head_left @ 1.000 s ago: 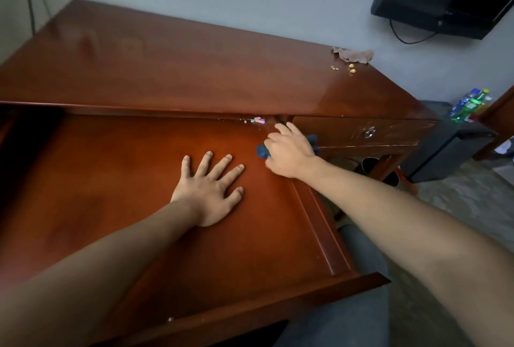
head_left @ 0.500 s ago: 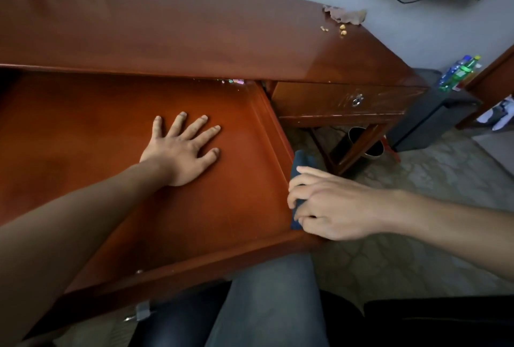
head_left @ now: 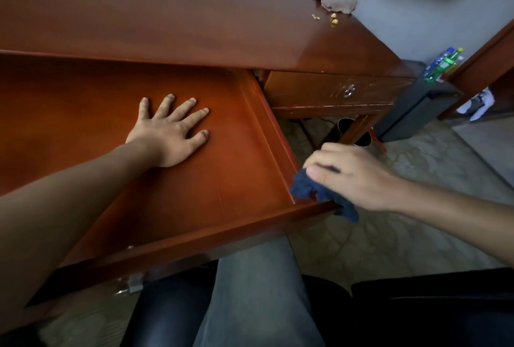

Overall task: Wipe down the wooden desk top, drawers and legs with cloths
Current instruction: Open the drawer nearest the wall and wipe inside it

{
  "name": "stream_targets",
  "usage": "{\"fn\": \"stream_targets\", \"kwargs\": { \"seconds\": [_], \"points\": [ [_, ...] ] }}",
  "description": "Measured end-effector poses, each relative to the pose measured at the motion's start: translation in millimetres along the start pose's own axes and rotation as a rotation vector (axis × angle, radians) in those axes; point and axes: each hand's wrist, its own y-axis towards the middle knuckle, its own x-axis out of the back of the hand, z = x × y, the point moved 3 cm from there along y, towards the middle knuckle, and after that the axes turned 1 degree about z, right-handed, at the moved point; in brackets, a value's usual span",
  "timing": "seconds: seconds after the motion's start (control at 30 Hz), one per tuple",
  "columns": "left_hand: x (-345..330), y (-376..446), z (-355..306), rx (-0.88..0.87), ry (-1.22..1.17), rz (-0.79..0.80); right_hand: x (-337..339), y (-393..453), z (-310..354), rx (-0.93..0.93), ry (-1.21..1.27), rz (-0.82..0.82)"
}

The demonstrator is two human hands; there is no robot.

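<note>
A reddish wooden desk (head_left: 172,15) stands against the wall with its wide centre drawer (head_left: 239,157) pulled out toward me. My left hand (head_left: 171,131) lies flat, fingers spread, on the drawer's bottom. My right hand (head_left: 353,174) grips a dark blue cloth (head_left: 308,188) at the drawer's front right corner, outside its right side wall. Part of the cloth hangs below the drawer front. A smaller shut drawer (head_left: 331,89) with a metal ring pull sits to the right.
A crumpled brown scrap (head_left: 336,2) and small yellow crumbs (head_left: 333,18) lie at the desk's far right corner. A dark bin (head_left: 414,107), bottles (head_left: 442,64) and a desk leg (head_left: 358,126) stand to the right. My legs (head_left: 250,296) are under the drawer front.
My right hand slid the cloth from the drawer's back right corner along its right side to the front corner. My left hand stayed flat in the drawer.
</note>
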Motion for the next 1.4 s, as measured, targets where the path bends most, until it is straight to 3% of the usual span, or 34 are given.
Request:
{"fn": "stream_targets", "kwargs": {
  "seconds": [0.03,0.13,0.23,0.33,0.5,0.6,0.8,0.87,0.97,1.17,1.3,1.4],
  "points": [
    [0,2,1,0.0,-0.001,0.002,3,-2,2,-0.026,0.081,-0.045],
    [2,7,3,-0.003,-0.008,0.001,-23,-14,14,-0.075,-0.032,-0.026],
    [5,10,6,-0.007,-0.01,-0.005,-54,-21,27,-0.176,0.04,-0.165],
    [5,12,5,-0.006,-0.014,0.003,-62,-13,69,-0.033,-0.083,-0.295],
    [8,14,8,-0.005,-0.03,-0.007,-92,5,168,0.271,-0.087,-0.194],
    [9,15,7,-0.006,-0.036,-0.006,-90,-2,148,0.386,-0.061,-0.342],
    [12,17,10,-0.002,-0.052,-0.021,-69,-40,14,-0.102,0.072,-0.638],
    [12,16,9,0.004,-0.056,-0.042,-75,-40,16,-0.11,0.069,-0.638],
    [12,14,10,0.025,-0.043,-0.062,-85,-25,73,0.037,0.024,-0.599],
    [24,2,2,0.04,0.033,-0.087,-113,4,190,0.295,-0.019,-0.336],
    [37,-45,4,-0.071,0.041,-0.033,-105,6,176,0.381,-0.058,-0.297],
    [58,-130,24,-0.04,-0.043,-0.077,-95,3,146,0.333,-0.086,-0.338]
  ]
}}
